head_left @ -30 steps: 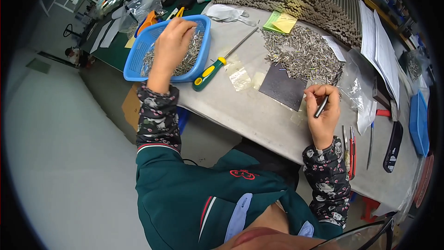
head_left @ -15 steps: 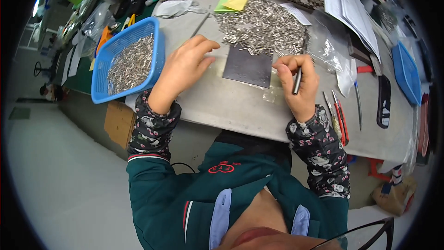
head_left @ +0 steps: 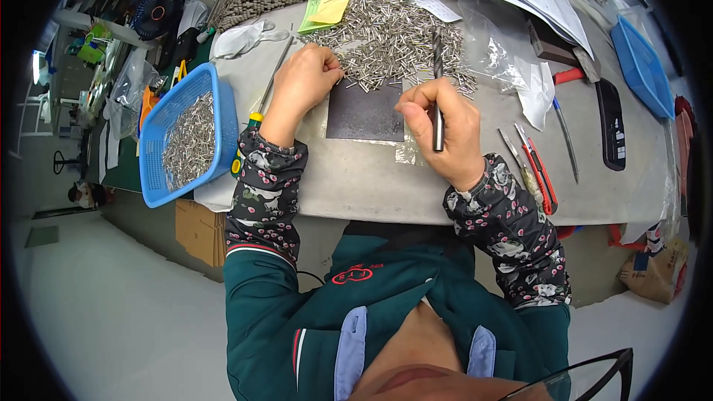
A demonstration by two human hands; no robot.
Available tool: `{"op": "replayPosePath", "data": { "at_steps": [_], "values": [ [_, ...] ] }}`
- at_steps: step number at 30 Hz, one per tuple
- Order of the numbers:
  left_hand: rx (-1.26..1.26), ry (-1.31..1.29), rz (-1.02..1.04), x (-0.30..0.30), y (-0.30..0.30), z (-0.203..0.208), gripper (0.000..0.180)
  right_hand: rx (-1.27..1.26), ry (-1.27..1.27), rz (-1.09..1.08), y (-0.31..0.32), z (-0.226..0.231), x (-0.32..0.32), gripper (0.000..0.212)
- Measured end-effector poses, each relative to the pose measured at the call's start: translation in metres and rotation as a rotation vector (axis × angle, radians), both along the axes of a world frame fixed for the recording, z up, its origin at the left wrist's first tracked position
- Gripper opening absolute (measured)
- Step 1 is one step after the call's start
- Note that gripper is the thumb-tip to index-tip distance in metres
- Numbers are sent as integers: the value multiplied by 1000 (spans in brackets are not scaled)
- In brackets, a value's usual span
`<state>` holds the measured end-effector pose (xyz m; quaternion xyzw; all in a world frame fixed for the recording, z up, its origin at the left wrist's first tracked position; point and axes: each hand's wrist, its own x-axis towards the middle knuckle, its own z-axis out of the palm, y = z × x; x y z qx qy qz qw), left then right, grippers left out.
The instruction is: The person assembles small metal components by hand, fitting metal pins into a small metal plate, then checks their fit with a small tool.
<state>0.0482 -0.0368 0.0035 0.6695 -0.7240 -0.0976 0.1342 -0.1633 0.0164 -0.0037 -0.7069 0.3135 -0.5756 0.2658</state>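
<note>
My left hand (head_left: pixel 303 78) is at the left edge of a heap of short silvery metal pins (head_left: pixel 386 41). Its fingertips are pinched together; whatever lies between them is too small or hidden to make out. In my right hand (head_left: pixel 457 134) a drill bit (head_left: pixel 437 56) stands nearly upright, fluted end pointing away from me, with the smooth shank showing below the fingers. Between both hands a dark square plate (head_left: pixel 364 113) lies on the table, its far edge touching the pins. Beside my left wrist is a screwdriver (head_left: pixel 277 70) with a yellow-green handle.
A blue basket (head_left: pixel 225 122) of similar pins stands at the left. A white glove (head_left: pixel 241 38) and yellow and green notes (head_left: pixel 330 7) lie behind. To the right are a red utility knife (head_left: pixel 540 174), a blue pen (head_left: pixel 566 137), plastic bags (head_left: pixel 494 41) and a black case (head_left: pixel 611 126).
The view has shifted. My left hand, loosely open before, is now at the pins with its fingers pinched. My right hand has tipped the drill bit more upright.
</note>
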Motion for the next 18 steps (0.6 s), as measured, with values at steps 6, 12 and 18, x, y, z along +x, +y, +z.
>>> {"op": "replayPosePath", "data": {
  "at_steps": [6, 12, 18],
  "values": [
    [4, 182, -16, -15, 3, 7, 16, 17, 55, -12, -1, 3, -3, 16],
    [-84, 390, -179, -1, 11, -12, 13, -44, 102, -48, -5, 3, 0, 16],
    [-62, 286, -260, -9, 17, -8, 16, -29, 119, -30, -7, 0, 6, 16]
  ]
}}
